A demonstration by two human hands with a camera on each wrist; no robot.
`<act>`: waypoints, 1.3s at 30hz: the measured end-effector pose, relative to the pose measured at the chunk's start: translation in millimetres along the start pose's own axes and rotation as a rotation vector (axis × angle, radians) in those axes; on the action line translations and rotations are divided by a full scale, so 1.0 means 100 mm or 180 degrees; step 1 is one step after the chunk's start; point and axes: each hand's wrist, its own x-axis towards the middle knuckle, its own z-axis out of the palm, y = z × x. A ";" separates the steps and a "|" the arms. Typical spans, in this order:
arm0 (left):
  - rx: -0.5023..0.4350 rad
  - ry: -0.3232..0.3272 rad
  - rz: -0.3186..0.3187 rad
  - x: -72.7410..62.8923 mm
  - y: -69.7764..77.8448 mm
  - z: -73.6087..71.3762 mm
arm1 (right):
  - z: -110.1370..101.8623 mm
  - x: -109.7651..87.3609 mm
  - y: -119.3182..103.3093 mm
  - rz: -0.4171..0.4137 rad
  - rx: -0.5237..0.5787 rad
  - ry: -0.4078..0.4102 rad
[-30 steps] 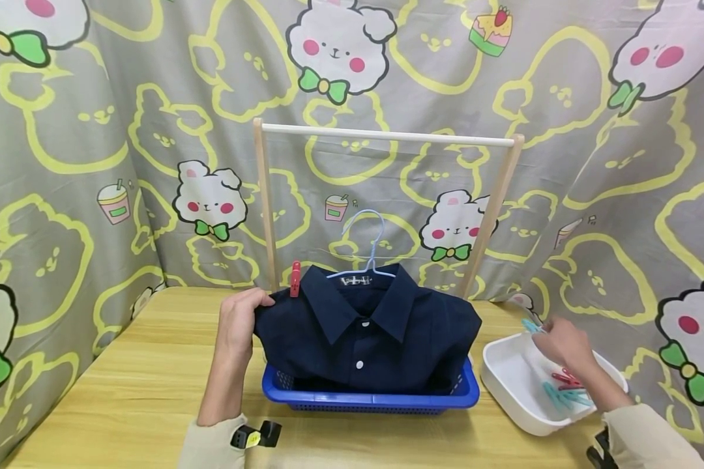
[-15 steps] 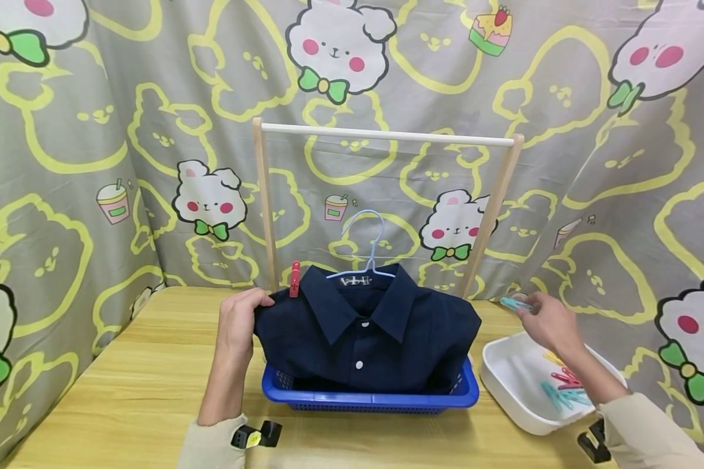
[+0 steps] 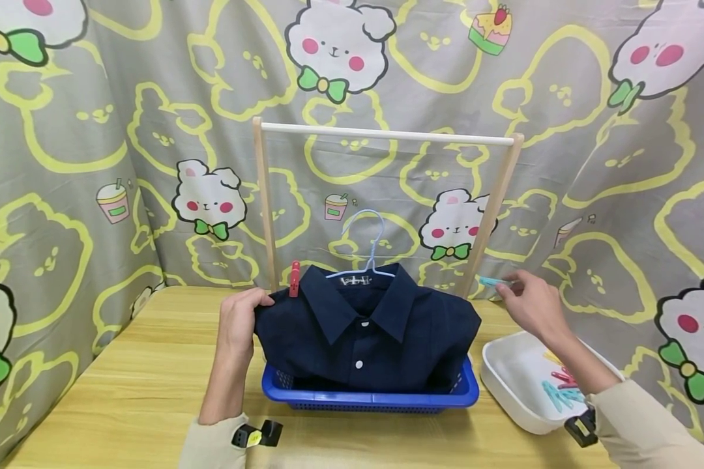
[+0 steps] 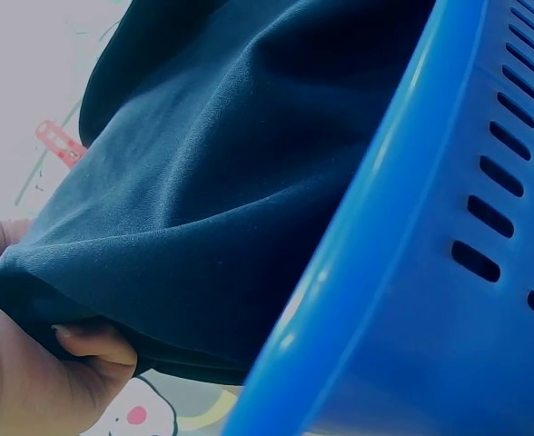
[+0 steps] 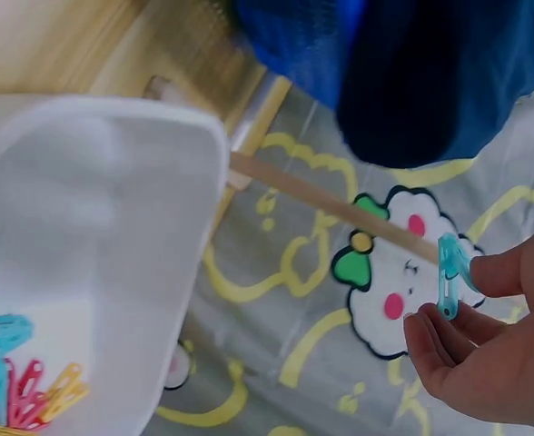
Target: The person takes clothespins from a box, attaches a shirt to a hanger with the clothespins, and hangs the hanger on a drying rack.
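Observation:
A dark navy collared shirt [image 3: 381, 345] hangs on a pale blue wire hanger [image 3: 374, 244], its lower part down in a blue plastic basket [image 3: 369, 399]. My left hand [image 3: 238, 322] grips the shirt's left shoulder; in the left wrist view the fingers [image 4: 99, 343] curl under the cloth. Close to that hand, a red clothespin [image 3: 294, 279] is clipped on the shoulder beside the collar. To the right of the shirt, my right hand [image 3: 534, 303] pinches a light blue clothespin [image 5: 448, 272] between thumb and fingers, in the air above the back of the white bin.
The white bin [image 3: 507, 384] at the right holds several blue, red and yellow clothespins [image 3: 563, 391]. Behind the shirt stands a wooden rack with a white rod [image 3: 387, 135]. A patterned curtain [image 3: 352, 176] encloses the wooden table [image 3: 123, 391].
My right hand has risen out of the white bin and moved left toward the shirt, carrying the light blue clothespin. The left hand and the shirt have stayed in place.

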 end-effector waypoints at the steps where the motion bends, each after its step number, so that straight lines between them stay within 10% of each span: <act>1: -0.0001 0.0006 0.0005 0.00 0.00 0.00 | -0.01 0.00 -0.04 0.0005 0.0022 -0.0002; 39: 0.0026 -0.0047 -0.0010 -0.03 0.02 0.01 | -0.23 -0.06 -1.03 -0.0650 0.0441 -0.0068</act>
